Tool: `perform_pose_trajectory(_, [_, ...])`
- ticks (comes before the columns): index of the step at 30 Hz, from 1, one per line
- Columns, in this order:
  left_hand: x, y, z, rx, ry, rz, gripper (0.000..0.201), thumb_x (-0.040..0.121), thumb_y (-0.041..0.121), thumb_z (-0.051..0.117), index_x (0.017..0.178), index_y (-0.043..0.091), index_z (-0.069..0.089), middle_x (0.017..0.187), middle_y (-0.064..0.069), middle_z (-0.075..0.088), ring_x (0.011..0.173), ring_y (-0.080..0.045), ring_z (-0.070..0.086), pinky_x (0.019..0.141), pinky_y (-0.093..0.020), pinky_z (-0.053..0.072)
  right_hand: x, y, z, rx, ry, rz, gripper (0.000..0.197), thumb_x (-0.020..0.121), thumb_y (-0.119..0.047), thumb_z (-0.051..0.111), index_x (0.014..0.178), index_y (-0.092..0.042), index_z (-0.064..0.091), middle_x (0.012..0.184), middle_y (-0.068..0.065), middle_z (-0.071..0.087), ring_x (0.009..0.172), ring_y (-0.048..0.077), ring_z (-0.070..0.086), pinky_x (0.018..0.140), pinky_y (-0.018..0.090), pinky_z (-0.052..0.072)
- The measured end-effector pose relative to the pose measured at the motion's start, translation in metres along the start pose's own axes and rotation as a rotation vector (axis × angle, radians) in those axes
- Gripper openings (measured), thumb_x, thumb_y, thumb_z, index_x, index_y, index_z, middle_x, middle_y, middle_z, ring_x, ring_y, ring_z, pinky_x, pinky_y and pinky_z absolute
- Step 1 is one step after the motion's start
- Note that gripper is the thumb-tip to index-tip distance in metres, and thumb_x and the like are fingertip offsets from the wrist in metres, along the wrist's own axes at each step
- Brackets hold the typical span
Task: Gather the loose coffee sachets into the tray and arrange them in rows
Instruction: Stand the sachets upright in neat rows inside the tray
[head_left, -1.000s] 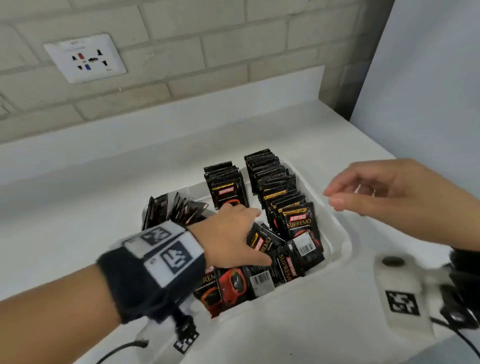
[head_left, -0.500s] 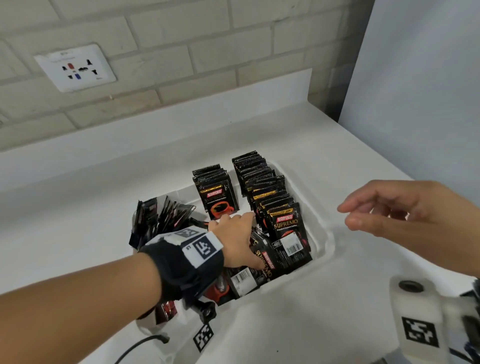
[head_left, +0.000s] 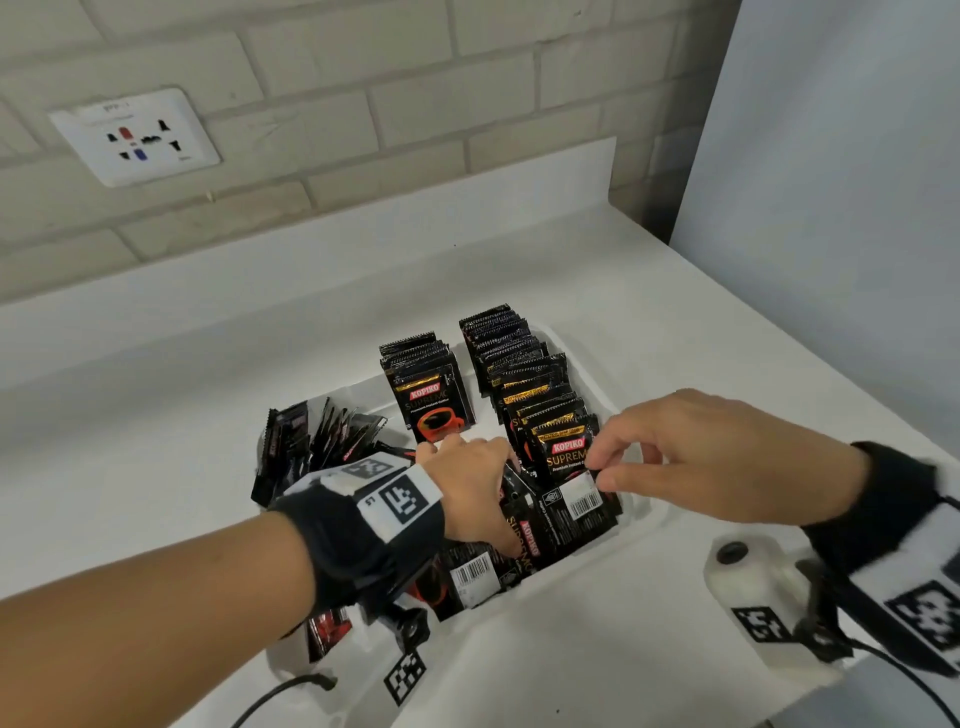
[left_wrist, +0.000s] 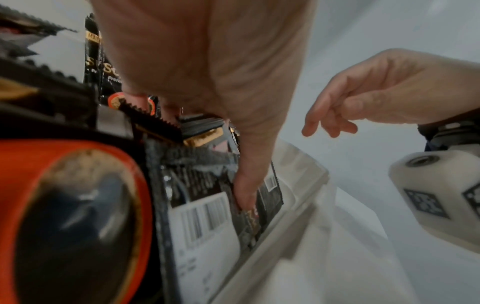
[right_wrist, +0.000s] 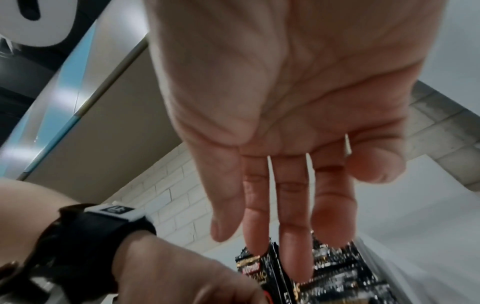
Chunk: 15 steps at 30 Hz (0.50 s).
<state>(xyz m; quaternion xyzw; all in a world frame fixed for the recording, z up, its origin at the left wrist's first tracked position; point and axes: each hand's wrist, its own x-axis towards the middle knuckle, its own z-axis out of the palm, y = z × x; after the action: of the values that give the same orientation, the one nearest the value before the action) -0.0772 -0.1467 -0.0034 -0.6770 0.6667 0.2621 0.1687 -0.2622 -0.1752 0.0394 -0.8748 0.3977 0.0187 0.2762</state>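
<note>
1. Judging by their look, the coffee sachets (head_left: 566, 457) are light, thin foil packets: flexible, glossy and probably slippery, with crimped saw-tooth ends. They are likely to be bending and sliding over one another more than resisting a push.
2. Locating them: all visible sachets are sitting in the white tray (head_left: 641, 512) on the white counter (head_left: 156, 415). Two upright rows are standing at the far side, the right-hand row (head_left: 511, 364) longer than the middle row (head_left: 426, 384). A leaning bunch (head_left: 322, 441) is slumping at the left end, and a loose heap (head_left: 470, 571) is lying flat along the near wall.
3. Advising on hold: a pinch across the flat faces near a crimped end seems best; gripping several at once risks them fanning out.
4. Reporting the left hand (head_left: 467, 493): it is reaching palm-down into the loose heap, wrist bent downward, thumb pressing on a flat sachet. Whether its fingers are closing on a packet cannot be told; they are hidden.
5. Reporting the right hand (head_left: 691, 457): it is hovering palm-down at the near end of the right-hand row, fingers loosely extended, fingertips (right_wrist: 293, 246) at the front sachet's edge. It is holding nothing that I can see.
6. Noting the risk: nudging the front sachet could be tipping the row like dominoes.
</note>
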Motion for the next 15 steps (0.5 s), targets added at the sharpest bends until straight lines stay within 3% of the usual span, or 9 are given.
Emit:
perform_pose_trajectory(2, [0.0,0.0,0.002,-0.057,-0.008,-0.047,0.074,0.072,0.042,0.074,0.13,0.032,0.031,0.122,-0.001,0.044,0.119,-0.026,0.034,0.081,-0.033,0.028,0.004,0.003,0.006,-0.053,-0.028,-0.004,0.02,0.088,-0.048,0.049,0.101,-0.039,0.06,0.074,-0.04,0.052,0.072,-0.017,0.046,0.062,0.008,0.034])
perform_pose_trajectory(4, [0.002,-0.002,0.005,-0.104,0.004,-0.065,0.079,0.07,0.04,0.076,0.13,0.037,0.025,0.119,0.0,0.044,0.119,-0.026,0.033,0.078,-0.032,0.027,0.009,0.003,0.013,-0.128,-0.082,-0.041,0.023,0.091,-0.044,0.045,0.108,-0.037,0.058,0.092,-0.029,0.055,0.076,-0.011,0.045,0.07,0.01,0.036])
perform_pose_trajectory(7, [0.001,-0.003,0.006,-0.099,-0.009,-0.074,0.09,0.069,0.039,0.077,0.136,0.038,0.016,0.125,-0.001,0.043,0.122,-0.028,0.032,0.08,-0.032,0.029,0.022,0.008,0.02,-0.16,-0.094,-0.084,0.028,0.096,-0.025,0.04,0.118,-0.033,0.055,0.119,-0.016,0.054,0.094,-0.001,0.046,0.088,0.025,0.041])
perform_pose_trajectory(11, [-0.001,-0.002,0.006,-0.049,-0.007,-0.087,0.094,0.07,0.039,0.077,0.14,0.034,0.015,0.13,-0.002,0.043,0.126,-0.03,0.031,0.094,-0.034,0.035,0.041,0.01,0.018,-0.113,-0.18,-0.07,0.039,0.096,-0.007,0.033,0.124,-0.027,0.052,0.12,-0.009,0.058,0.093,0.003,0.049,0.083,0.02,0.039])
perform_pose_trajectory(15, [0.0,-0.005,0.006,-0.032,-0.033,-0.068,0.089,0.068,0.043,0.077,0.137,0.03,0.022,0.125,-0.001,0.047,0.12,-0.029,0.034,0.094,-0.036,0.036,0.052,0.006,0.02,-0.23,-0.301,-0.036,0.05,0.09,0.001,0.031,0.127,-0.027,0.05,0.121,-0.007,0.057,0.108,0.011,0.053,0.092,0.026,0.042])
